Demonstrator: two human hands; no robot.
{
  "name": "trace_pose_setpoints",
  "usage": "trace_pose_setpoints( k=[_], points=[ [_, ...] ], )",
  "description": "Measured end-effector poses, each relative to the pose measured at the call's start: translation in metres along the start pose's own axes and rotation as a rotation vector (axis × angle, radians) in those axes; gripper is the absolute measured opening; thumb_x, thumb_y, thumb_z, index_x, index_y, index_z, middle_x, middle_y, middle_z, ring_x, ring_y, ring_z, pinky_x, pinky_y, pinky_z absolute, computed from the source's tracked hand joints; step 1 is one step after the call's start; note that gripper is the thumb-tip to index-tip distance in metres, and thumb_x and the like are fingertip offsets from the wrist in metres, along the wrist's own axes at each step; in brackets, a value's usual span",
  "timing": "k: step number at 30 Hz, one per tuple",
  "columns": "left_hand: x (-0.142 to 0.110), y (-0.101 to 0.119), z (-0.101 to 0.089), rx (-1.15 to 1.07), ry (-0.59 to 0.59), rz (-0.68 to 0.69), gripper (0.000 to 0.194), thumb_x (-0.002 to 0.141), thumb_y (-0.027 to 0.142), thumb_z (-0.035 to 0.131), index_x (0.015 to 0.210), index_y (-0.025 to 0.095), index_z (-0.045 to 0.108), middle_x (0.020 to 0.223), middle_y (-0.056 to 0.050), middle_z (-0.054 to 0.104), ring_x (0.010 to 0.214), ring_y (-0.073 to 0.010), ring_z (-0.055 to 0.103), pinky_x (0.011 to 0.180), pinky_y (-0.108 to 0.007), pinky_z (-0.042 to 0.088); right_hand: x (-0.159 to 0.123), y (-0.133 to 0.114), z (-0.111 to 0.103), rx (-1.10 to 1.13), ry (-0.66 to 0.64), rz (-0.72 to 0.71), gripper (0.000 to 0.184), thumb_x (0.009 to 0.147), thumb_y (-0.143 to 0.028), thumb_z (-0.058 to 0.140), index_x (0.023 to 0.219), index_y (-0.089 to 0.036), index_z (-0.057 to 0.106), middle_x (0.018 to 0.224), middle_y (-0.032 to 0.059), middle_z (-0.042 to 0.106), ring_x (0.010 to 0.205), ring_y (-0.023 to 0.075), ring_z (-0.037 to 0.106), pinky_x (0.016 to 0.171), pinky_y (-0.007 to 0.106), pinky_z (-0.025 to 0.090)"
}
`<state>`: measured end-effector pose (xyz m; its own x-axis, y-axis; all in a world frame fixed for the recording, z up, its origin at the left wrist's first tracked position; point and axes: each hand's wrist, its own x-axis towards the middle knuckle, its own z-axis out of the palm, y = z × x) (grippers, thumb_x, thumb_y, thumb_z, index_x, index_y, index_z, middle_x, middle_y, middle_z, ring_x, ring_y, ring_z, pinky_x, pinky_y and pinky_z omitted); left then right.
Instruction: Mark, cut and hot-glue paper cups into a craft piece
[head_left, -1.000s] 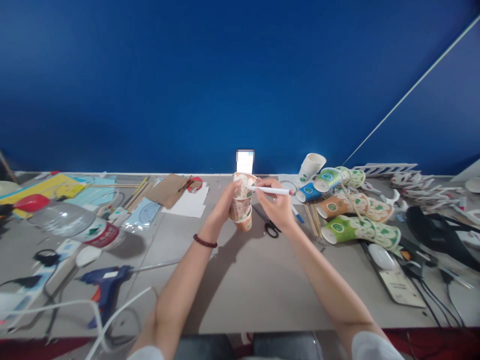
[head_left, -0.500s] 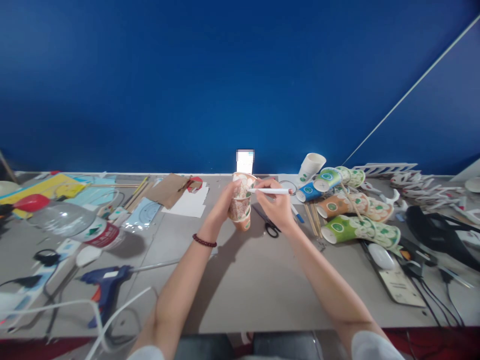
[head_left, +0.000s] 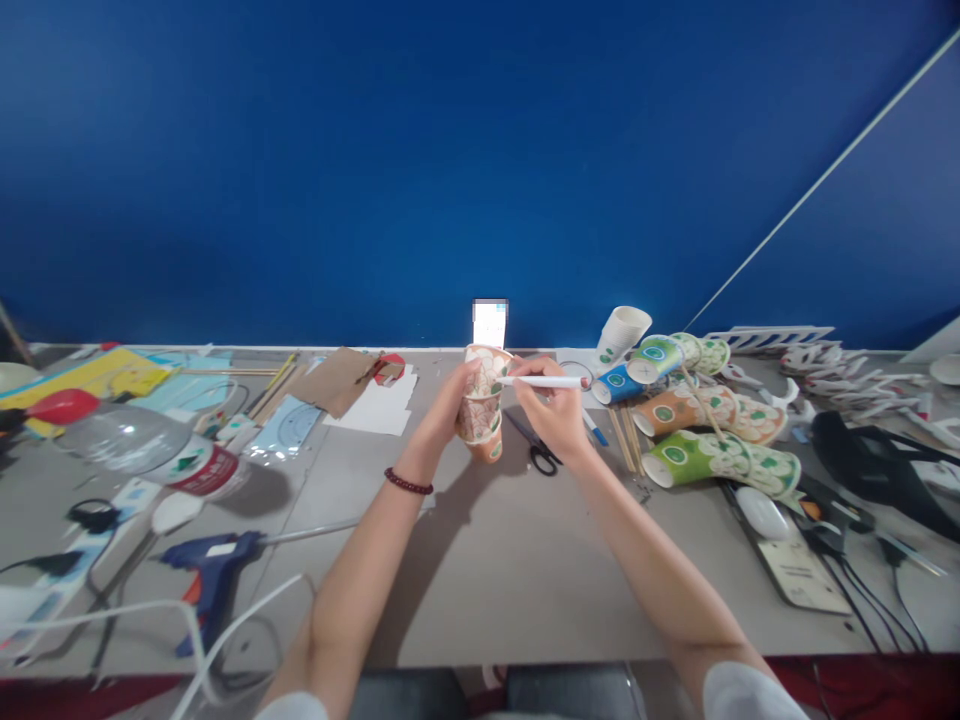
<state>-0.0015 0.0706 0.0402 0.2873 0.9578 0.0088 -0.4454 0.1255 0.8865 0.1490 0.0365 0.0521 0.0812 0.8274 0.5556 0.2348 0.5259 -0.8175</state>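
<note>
My left hand (head_left: 450, 405) is wrapped round a short stack of orange patterned paper cups (head_left: 484, 405), held bottom-up above the grey table (head_left: 487, 570). A dark bead bracelet sits on that wrist. My right hand (head_left: 551, 415) pinches a white pen (head_left: 544, 381) that lies level, its tip touching the upturned base of the top cup. Black scissors (head_left: 536, 445) lie on the table just under my right hand.
To the right lie stacks of green, orange and blue paper cups (head_left: 705, 430), wooden sticks and a white mouse (head_left: 761, 512). On the left are a blue glue gun (head_left: 214, 565), a plastic bottle (head_left: 157, 450), cardboard (head_left: 337, 380), paper sheets and cables. A blue wall stands behind.
</note>
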Motion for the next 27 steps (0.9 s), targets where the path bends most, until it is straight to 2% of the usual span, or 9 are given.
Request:
trace_pose_setpoints(
  k=[4, 10, 16, 20, 27],
  points=[
    [0.0, 0.0002, 0.0009, -0.012, 0.01, -0.021, 0.044, 0.076, 0.05, 0.068, 0.1, 0.014, 0.074, 0.094, -0.01, 0.076, 0.094, -0.0273, 0.07, 0.08, -0.033, 0.051, -0.0001, 0.0, -0.0001, -0.011, 0.008, -0.012, 0.003, 0.084, -0.025, 0.06, 0.088, -0.024, 0.061, 0.094, 0.0055, 0.07, 0.094, 0.0219, 0.068, 0.084, 0.037, 0.054],
    [0.0008, -0.0006, 0.0, -0.005, 0.025, -0.016, 0.042, 0.076, 0.05, 0.069, 0.098, 0.015, 0.074, 0.09, -0.009, 0.076, 0.092, -0.0267, 0.07, 0.076, -0.032, 0.051, -0.0005, 0.0011, 0.0008, -0.025, 0.009, -0.02, 0.004, 0.086, -0.026, 0.06, 0.089, -0.024, 0.062, 0.092, 0.0049, 0.07, 0.09, 0.0206, 0.067, 0.084, 0.036, 0.055],
    [0.0002, -0.0002, -0.0007, 0.024, -0.021, 0.007, 0.045, 0.079, 0.051, 0.065, 0.105, 0.015, 0.074, 0.101, -0.01, 0.076, 0.098, -0.0266, 0.069, 0.083, -0.033, 0.051, -0.0004, -0.0008, 0.001, -0.035, 0.012, -0.022, 0.002, 0.084, -0.024, 0.06, 0.086, -0.023, 0.061, 0.092, 0.0051, 0.07, 0.096, 0.0225, 0.069, 0.084, 0.037, 0.054],
    [0.0001, -0.0008, -0.0008, 0.014, -0.034, 0.01, 0.044, 0.079, 0.051, 0.065, 0.106, 0.016, 0.073, 0.108, -0.01, 0.075, 0.103, -0.027, 0.067, 0.089, -0.034, 0.049, -0.001, -0.0031, 0.0011, -0.034, 0.005, -0.023, 0.003, 0.082, -0.021, 0.059, 0.082, -0.024, 0.06, 0.088, 0.0046, 0.07, 0.108, 0.0259, 0.067, 0.092, 0.04, 0.051],
    [0.0016, -0.0015, -0.0013, 0.003, 0.001, -0.004, 0.043, 0.076, 0.05, 0.067, 0.101, 0.016, 0.074, 0.102, -0.009, 0.076, 0.094, -0.0261, 0.069, 0.081, -0.033, 0.05, -0.0006, -0.0012, 0.0002, 0.022, -0.003, -0.006, 0.003, 0.082, -0.022, 0.06, 0.083, -0.024, 0.06, 0.085, 0.004, 0.069, 0.111, 0.0261, 0.066, 0.093, 0.04, 0.051]
  ],
)
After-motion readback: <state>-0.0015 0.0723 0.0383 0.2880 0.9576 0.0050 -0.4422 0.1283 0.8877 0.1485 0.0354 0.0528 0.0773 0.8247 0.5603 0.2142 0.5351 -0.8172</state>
